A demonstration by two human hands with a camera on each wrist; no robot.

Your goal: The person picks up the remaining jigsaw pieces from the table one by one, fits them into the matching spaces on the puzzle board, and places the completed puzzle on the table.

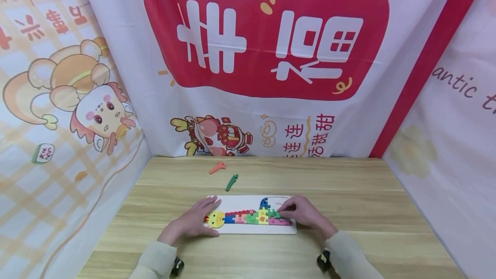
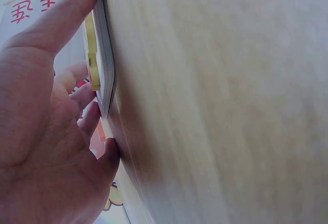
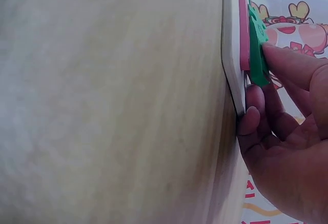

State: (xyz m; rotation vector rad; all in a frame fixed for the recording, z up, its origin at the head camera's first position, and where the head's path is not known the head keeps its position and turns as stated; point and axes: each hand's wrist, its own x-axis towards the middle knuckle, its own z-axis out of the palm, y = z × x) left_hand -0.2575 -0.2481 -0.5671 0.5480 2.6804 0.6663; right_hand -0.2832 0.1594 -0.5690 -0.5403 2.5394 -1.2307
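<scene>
A white puzzle board [image 1: 248, 230] lies on the table, with a colourful giraffe of jigsaw pieces on it. My left hand [image 1: 193, 218] rests at the board's left end beside the yellow giraffe head [image 1: 215, 219], thumb at the near edge and fingers spread toward the far edge. At the right end, my right hand [image 1: 304, 212] pinches a green puzzle piece [image 3: 258, 47] between thumb and finger. That piece stands tilted over a pink piece [image 3: 244, 29]; its far end is partly hidden by the hand. A blue piece [image 1: 264, 203] sits at the giraffe's upper back.
Beyond the board lie an orange-red piece [image 1: 218, 167] and a dark green piece [image 1: 231, 182] on the wooden table [image 1: 329, 184]. Printed cloth [image 1: 263, 106] hangs behind the table and along both sides.
</scene>
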